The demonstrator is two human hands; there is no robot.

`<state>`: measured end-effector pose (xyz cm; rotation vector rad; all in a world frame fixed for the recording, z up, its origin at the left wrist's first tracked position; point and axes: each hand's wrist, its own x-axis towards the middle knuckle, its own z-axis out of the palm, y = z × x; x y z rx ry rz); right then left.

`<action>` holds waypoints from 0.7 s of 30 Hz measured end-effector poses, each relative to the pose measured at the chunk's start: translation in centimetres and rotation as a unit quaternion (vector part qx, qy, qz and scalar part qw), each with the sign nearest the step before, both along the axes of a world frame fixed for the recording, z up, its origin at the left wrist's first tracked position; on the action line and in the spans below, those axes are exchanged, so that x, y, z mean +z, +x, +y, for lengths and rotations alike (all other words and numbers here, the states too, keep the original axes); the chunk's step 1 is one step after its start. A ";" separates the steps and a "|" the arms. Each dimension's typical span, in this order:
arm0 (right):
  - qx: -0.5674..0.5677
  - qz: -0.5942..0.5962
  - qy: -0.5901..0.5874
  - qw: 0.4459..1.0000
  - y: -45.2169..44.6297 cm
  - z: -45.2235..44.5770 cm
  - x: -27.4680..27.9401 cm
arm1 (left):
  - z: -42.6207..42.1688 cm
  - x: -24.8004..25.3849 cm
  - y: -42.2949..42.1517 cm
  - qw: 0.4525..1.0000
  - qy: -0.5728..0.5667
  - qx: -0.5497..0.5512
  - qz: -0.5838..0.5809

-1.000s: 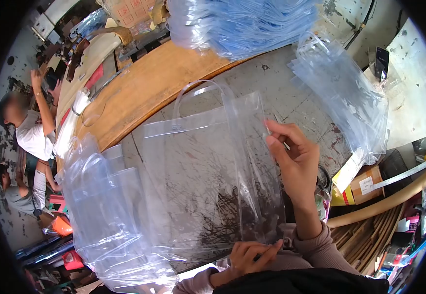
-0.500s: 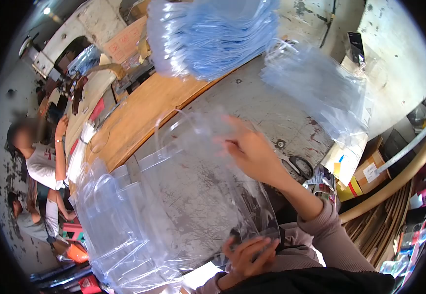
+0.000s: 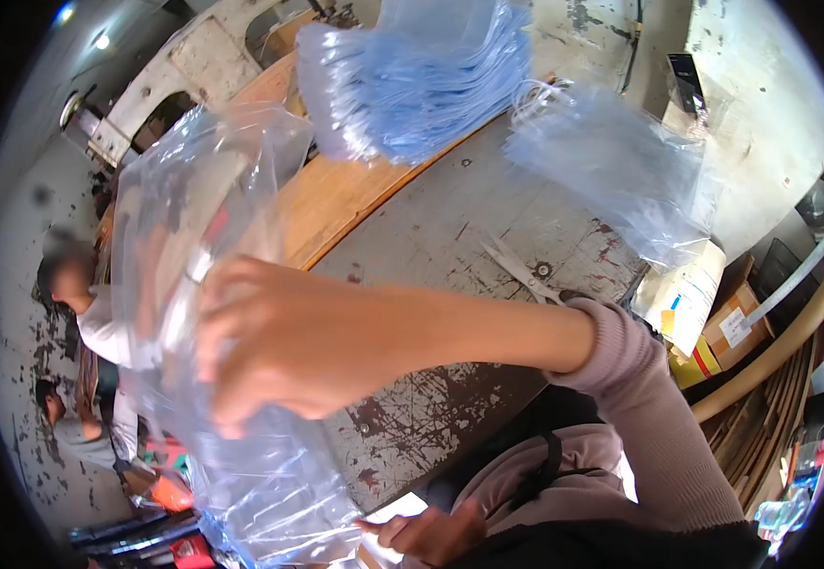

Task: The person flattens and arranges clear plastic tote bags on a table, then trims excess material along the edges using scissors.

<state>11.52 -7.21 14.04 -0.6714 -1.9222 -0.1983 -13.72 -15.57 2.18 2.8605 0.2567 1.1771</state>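
Observation:
My right hand (image 3: 279, 341) reaches across to the left side of the table, its fingers curled on a clear plastic bag (image 3: 203, 180). The bag stands up in the air beyond the hand; the exact grip is partly blurred. Beneath and below it lies a pile of similar clear bags (image 3: 270, 503) at the table's left front edge. My left hand (image 3: 436, 533) is low at the front edge, fingers loosely bent and apart, with nothing visible in it. Scissors (image 3: 526, 270) lie on the scratched grey table (image 3: 421, 417) behind my right forearm.
A tall stack of bluish plastic bags (image 3: 412, 85) sits on a wooden board (image 3: 355, 190) at the back. More clear bags (image 3: 611, 161) lie at the back right, near a phone (image 3: 686, 83). Cardboard boxes (image 3: 734, 322) stand right. A person (image 3: 99, 322) sits at far left.
My right hand has swung left from the table's middle, carrying the clear bag over the pile. My left hand has dropped lower and left, off the bag. The scissors' blades now show.

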 end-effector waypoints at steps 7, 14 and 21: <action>-0.252 -0.091 -0.407 0.873 4.2 -12.0 -10.3 | 0.7 0.5 7.3 0.996 -0.047 0.070 0.025; -0.566 0.050 -0.423 0.706 4.2 -20.1 -11.7 | 0.6 -1.8 12.1 0.977 -0.203 0.013 0.070; -0.611 0.056 -0.444 0.653 2.3 -20.3 -12.8 | -0.9 -3.3 15.9 0.970 -0.219 0.062 0.091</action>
